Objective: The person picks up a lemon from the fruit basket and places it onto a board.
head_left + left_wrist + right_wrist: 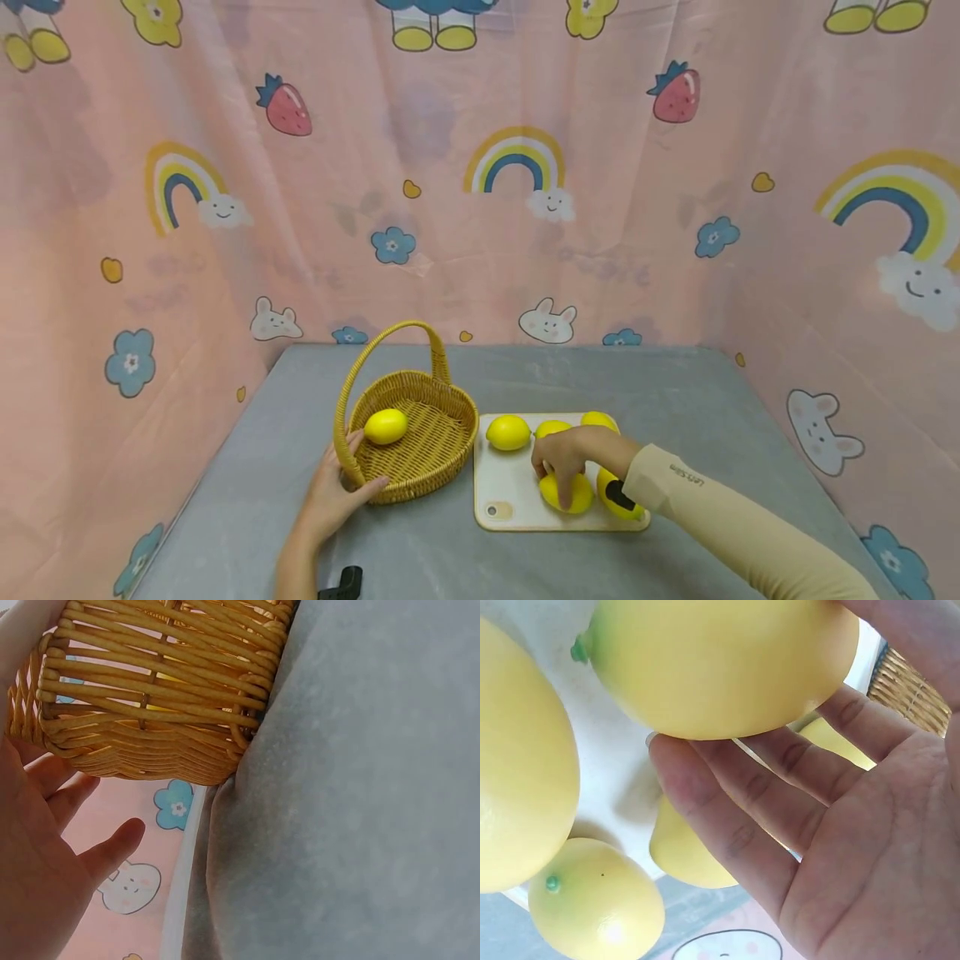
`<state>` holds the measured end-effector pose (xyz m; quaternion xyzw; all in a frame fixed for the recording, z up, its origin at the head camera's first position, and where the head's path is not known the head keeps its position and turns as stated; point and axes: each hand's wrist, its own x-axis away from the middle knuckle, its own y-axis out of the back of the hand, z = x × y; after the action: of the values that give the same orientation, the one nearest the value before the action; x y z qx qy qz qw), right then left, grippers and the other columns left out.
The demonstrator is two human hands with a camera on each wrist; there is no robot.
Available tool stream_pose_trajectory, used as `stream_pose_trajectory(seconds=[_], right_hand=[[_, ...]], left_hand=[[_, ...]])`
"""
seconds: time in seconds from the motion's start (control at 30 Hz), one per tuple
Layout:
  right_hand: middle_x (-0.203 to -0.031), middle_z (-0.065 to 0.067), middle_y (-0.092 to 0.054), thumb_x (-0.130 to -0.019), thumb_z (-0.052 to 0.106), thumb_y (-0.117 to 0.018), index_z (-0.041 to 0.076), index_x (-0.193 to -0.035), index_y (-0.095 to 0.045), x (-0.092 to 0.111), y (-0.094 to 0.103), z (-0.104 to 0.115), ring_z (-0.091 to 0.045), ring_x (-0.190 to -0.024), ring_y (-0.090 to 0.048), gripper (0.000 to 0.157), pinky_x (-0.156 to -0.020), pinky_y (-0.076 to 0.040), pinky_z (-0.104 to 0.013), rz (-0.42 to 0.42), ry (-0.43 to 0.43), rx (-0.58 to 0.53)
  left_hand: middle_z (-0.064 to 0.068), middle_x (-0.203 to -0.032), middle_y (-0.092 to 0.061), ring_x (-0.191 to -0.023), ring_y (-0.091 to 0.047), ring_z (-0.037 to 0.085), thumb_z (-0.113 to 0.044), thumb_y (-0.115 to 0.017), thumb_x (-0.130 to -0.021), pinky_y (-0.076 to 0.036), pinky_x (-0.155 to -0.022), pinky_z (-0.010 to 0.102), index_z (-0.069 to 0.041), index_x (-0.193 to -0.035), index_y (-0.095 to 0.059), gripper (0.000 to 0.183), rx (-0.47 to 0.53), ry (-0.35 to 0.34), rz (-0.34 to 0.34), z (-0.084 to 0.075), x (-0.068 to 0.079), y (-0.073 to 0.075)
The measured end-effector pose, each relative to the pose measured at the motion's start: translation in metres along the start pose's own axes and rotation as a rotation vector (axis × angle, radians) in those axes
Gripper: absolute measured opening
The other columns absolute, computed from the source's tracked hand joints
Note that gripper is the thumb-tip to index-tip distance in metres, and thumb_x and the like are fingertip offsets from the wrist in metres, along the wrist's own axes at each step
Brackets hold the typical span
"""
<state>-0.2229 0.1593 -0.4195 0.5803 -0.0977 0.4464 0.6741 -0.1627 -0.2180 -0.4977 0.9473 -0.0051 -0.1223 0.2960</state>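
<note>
My left hand [330, 496] holds the left rim of a yellow wicker basket [450, 471] near the foot of its handle, thumb along the front wall. One lemon [386, 426] lies inside the basket by those fingers. To the right, my right hand [564, 454] pinches a lemon [720, 667] between thumb and fingers, over a white cutting board [517, 492]. Around it on the board are more lemons: one at the back left [508, 433], one behind the hand [552, 428], one at the back right [598, 420] and one at the front right [633, 508], partly covered by a black device.
The board lies just right of the basket on a grey-covered table [420, 550]. A pink patterned curtain [480, 267] encloses the back and sides. Near the left wrist sits a black device [345, 582]. The basket handle [390, 329] arches high over the basket.
</note>
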Motion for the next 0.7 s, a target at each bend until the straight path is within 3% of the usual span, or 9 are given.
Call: stream_pose_trajectory(seconds=[0.4, 0.7], right_hand=[[-0.093, 0.006, -0.06, -0.073, 0.01, -0.09, 0.018, -0.103, -0.067, -0.0009, -0.0012, 0.0026, -0.011, -0.079, -0.055, 0.038, -0.076, -0.052, -0.029, -0.004, 0.01, 0.049], [-0.098, 0.0, -0.063, -0.077, 0.01, -0.086, 0.012, -0.11, -0.067, 0.0007, 0.0059, 0.0037, -0.011, -0.082, -0.056, 0.038, -0.077, -0.051, -0.028, -0.07, 0.102, 0.047]], left_hand=[[0.02, -0.156, -0.034, -0.147, -0.02, 0.042, -0.028, -0.086, -0.079, -0.02, -0.111, 0.069, 0.0, -0.15, -0.041, 0.089, 0.0, 0.001, -0.005, -0.001, 0.0002, -0.0001], [0.02, -0.156, -0.034, -0.148, -0.017, 0.042, -0.028, -0.086, -0.08, -0.019, -0.111, 0.069, 0.001, -0.15, -0.04, 0.089, 0.013, 0.003, 0.001, -0.0018, 0.0001, 0.0003]])
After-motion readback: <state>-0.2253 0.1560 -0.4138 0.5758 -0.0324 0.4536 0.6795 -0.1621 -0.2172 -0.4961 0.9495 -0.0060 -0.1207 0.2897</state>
